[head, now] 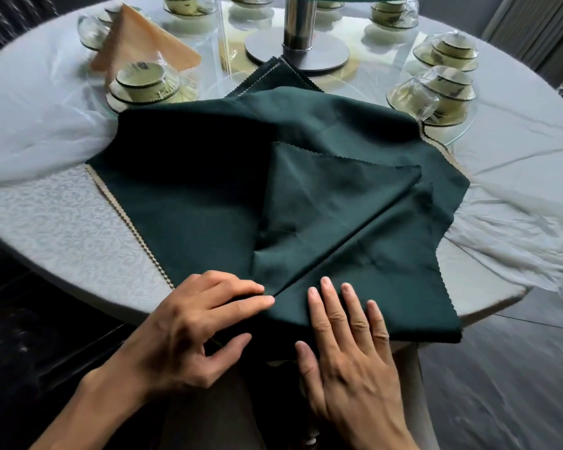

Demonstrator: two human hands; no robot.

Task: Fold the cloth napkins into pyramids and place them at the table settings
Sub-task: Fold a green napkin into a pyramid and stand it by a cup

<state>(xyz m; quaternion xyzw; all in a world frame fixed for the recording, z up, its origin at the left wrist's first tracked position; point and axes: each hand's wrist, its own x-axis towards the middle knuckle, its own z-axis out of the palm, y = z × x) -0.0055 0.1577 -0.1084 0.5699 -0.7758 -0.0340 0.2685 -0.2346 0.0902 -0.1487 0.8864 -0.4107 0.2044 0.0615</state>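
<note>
The green napkin (306,203) lay spread on the tabletop (62,222) right in front of the person, its near edge hanging just over the table's rim. A fold line ran diagonally across it, from the near point between the hands up and away to the right, with one flap already turned over along that line.

The left hand (192,323) pinched the cloth at the near end of the crease, fingertips closed on the fold. The right hand (348,339) lay flat on the napkin just to the right of the crease, fingers straight and spread, pressing the cloth down.

Both hands sat at the napkin's near corner, so most of the cloth stretched away from them; the left was nearer the crease end, the right nearer the loose right flap. The next fold would probably turn on that diagonal.

A folded peach napkin (140,43) stood at a far-left setting, beside wrapped cups (143,81). No writing on the cups or wrapping could be read.
</note>
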